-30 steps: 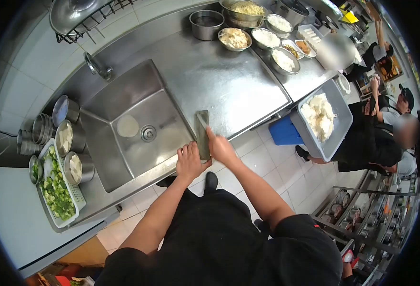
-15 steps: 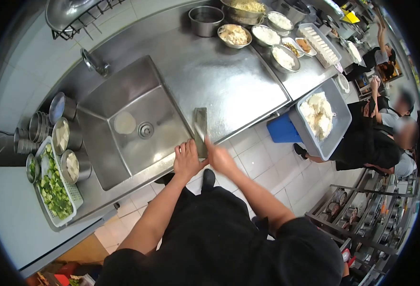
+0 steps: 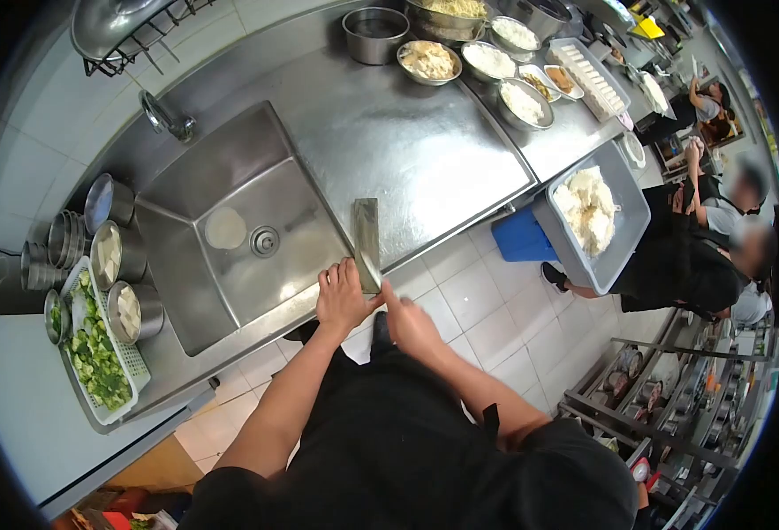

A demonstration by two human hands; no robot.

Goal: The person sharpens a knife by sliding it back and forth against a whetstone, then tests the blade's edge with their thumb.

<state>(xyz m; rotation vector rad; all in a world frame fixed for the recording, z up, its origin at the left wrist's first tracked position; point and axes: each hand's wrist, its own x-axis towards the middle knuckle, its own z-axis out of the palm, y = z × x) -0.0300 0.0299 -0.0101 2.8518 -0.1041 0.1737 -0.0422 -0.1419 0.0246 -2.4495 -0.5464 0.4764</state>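
A long grey-green whetstone (image 3: 366,231) lies across the rim of the sink (image 3: 217,190), its near end at the counter's front edge. My left hand (image 3: 344,299) grips that near end from the left side, the thumb bent round in front. In my closed right hand (image 3: 412,325) is a knife (image 3: 368,272), whose handle the fingers hide. The blade lies against the near part of the stone, seen almost edge-on. Both hands are close together at the counter front.
Left of the sink stand a basket of chopped broccoli (image 3: 133,360) and metal pots (image 3: 135,309). Food bowls (image 3: 429,62) line the back counter. A grey tub (image 3: 630,212) rests on a blue bin (image 3: 522,238) at right. Other people (image 3: 703,252) stand beyond it.
My right hand has drawn the knife toward me, down to the stone's near end. My left hand keeps its place on the whetstone. The view has shifted slightly.
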